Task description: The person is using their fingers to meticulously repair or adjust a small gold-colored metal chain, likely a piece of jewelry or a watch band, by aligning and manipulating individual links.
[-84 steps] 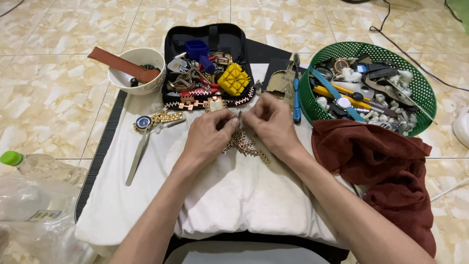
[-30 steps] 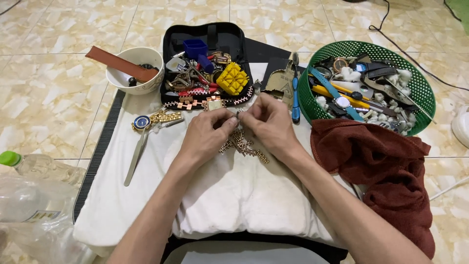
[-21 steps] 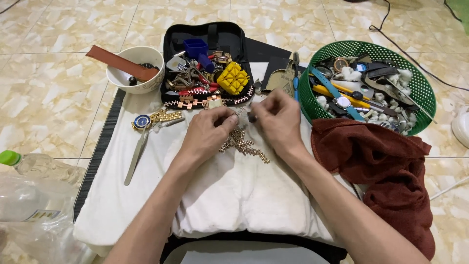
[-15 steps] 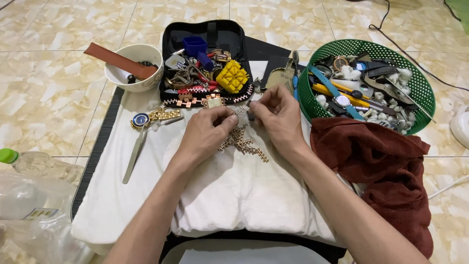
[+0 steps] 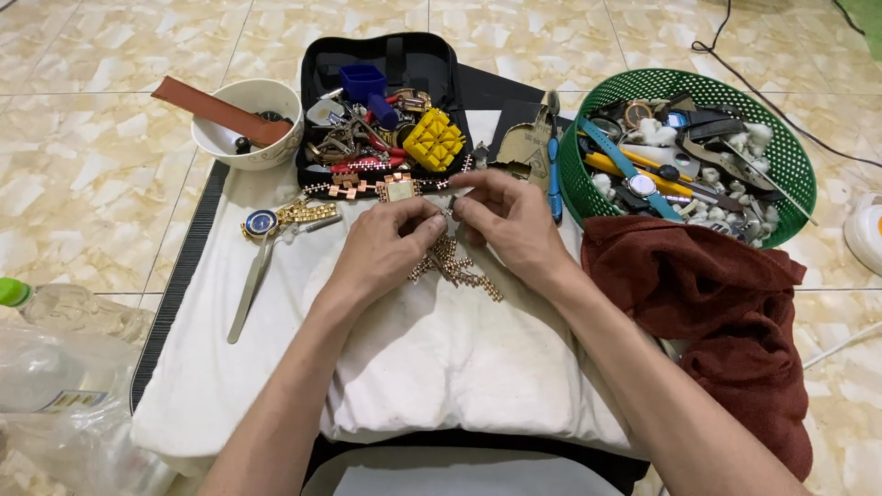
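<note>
Green basket [image 5: 588,147], white bowl [image 5: 225,147], maroon cloth [image 5: 726,312]

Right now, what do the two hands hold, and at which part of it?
Both the left hand and right hand pinch the upper end of a gold link watch bracelet; the rest trails onto the white cloth.

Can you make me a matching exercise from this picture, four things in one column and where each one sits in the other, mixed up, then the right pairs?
Things:
1. brown leather strap
2. yellow block
3. dark red cloth
4. gold metal watch band

Places:
A. in the open black tool case
B. pinched between the left hand and the right hand, trailing onto the white cloth
C. lying across the white bowl
D. just below the green basket, at the right of the mat

Pairs: 1-C, 2-A, 3-D, 4-B
</note>
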